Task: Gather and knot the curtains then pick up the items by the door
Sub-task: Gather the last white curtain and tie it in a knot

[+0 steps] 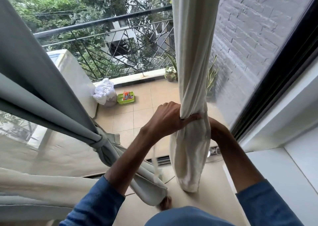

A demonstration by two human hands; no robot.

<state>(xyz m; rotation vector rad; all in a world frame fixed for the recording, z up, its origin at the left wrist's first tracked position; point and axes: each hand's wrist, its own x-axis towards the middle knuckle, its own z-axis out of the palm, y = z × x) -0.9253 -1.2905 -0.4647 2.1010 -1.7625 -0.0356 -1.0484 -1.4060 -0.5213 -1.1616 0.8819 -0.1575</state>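
A cream curtain (192, 53) hangs gathered into one rope in front of the glass door. My left hand (167, 118) grips it at the pinch point, with the thumb laid across the cloth. My right hand (216, 127) is behind the cream curtain; only its wrist shows, and the fingers are hidden. Below the hands the curtain's tail (188, 160) bulges and reaches the floor. On the left, a grey-green curtain (43, 91) is gathered and tied in a knot (100, 144).
Beyond the glass, on the tiled balcony, stand a green basket (126, 99) holding an orange packet and a white bag (105, 95). Potted plants (171, 72) sit by the iron railing. A black door frame (278, 70) and a white ledge (275, 165) are at right.
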